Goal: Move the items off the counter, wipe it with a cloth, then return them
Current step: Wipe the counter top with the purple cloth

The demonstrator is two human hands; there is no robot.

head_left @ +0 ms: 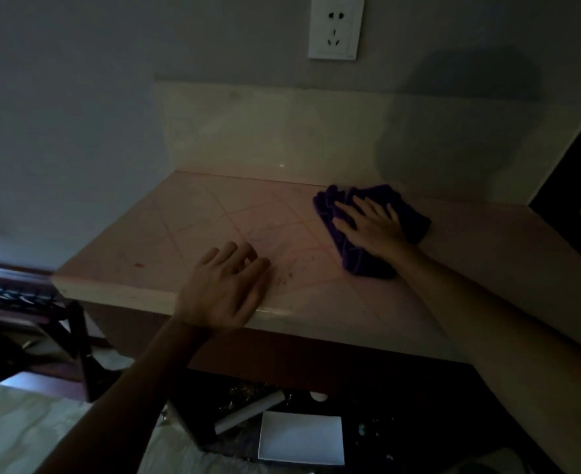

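A pale pink counter [193, 234] with faint diagonal lines fills the middle of the dim view. A purple cloth [415, 218] lies crumpled on its far right part, near the back wall. My right hand [372, 224] presses flat on the cloth with the fingers spread. My left hand [225, 289] rests at the counter's front edge, fingers loosely apart and holding nothing. A few dark crumbs and a small red speck [139, 265] mark the surface near the front.
A white wall socket [336, 28] sits above the cream backsplash [248, 131]. Below the counter lie a white square box [301, 437] and a pale roll [248, 412] on a dark shelf. A dark wooden piece of furniture [36, 323] stands at the left.
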